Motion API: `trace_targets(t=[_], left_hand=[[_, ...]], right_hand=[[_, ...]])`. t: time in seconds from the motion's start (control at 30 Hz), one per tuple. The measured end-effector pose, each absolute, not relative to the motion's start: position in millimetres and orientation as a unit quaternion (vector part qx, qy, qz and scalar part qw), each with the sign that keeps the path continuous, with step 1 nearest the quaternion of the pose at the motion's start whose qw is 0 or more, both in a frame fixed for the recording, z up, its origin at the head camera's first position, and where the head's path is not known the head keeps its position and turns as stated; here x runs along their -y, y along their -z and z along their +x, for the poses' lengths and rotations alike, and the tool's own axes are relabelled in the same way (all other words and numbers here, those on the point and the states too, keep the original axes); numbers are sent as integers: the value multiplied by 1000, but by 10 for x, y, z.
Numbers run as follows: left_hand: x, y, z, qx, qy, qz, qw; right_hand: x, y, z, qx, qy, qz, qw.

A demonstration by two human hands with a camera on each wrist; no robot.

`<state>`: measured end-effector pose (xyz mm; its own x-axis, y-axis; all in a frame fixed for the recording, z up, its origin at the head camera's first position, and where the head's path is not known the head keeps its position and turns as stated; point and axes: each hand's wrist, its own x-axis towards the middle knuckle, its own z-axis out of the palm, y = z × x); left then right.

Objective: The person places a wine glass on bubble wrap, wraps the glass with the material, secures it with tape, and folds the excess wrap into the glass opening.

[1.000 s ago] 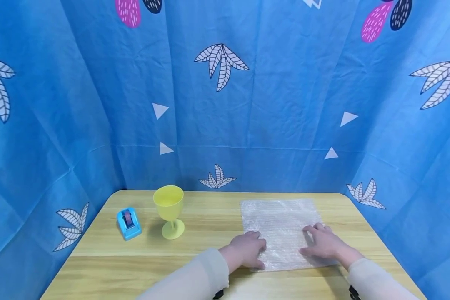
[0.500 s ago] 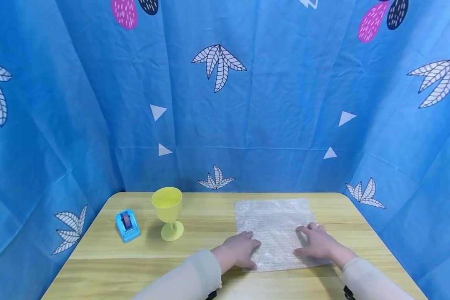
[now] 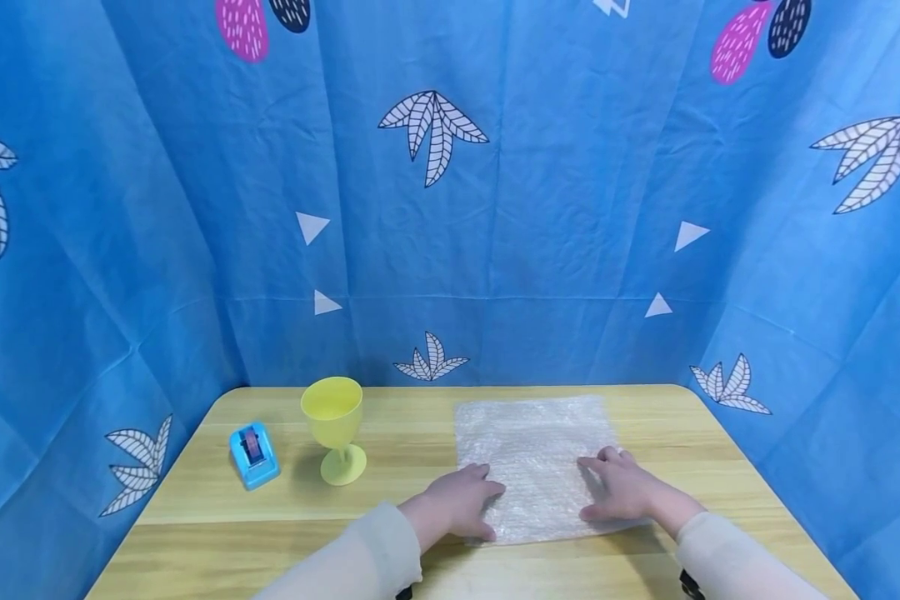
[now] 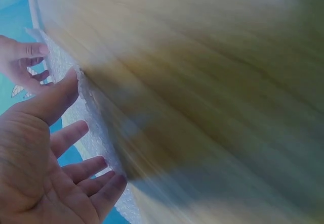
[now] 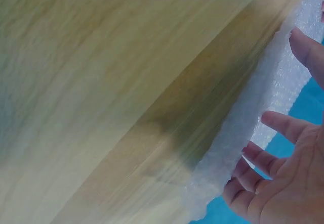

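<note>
A clear sheet of bubble wrap (image 3: pixel 536 446) lies flat on the wooden table, right of the middle in the head view. My left hand (image 3: pixel 459 502) rests on its left edge near the front corner, fingers spread. My right hand (image 3: pixel 621 487) touches the sheet toward its right side, thumb and fingers apart. In the left wrist view the thumb and fingertips of the left hand (image 4: pixel 55 143) meet the edge of the wrap (image 4: pixel 98 128). The right wrist view has the right hand (image 5: pixel 288 168) with its fingertips on the wrap (image 5: pixel 243 113).
A yellow plastic goblet (image 3: pixel 334 417) stands upright on the left part of the table (image 3: pixel 217 533). Left of it sits a blue tape dispenser (image 3: pixel 255 457) with a small roll in it. A blue patterned curtain (image 3: pixel 555 208) encloses the back and both sides.
Both hands have slid the bubble wrap a little to the left along the table. The goblet and tape dispenser stay in place, while the view has shifted slightly.
</note>
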<state>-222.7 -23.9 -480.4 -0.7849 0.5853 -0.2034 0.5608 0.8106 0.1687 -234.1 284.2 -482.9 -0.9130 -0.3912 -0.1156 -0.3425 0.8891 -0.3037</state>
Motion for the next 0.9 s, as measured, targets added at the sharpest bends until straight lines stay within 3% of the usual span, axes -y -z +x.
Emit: trace_targets(t=[0.9], left_hand=[[643, 4738, -2229, -939, -84, 311, 119]], right_hand=[[-2441, 4827, -2339, -971, 128, -182, 87]])
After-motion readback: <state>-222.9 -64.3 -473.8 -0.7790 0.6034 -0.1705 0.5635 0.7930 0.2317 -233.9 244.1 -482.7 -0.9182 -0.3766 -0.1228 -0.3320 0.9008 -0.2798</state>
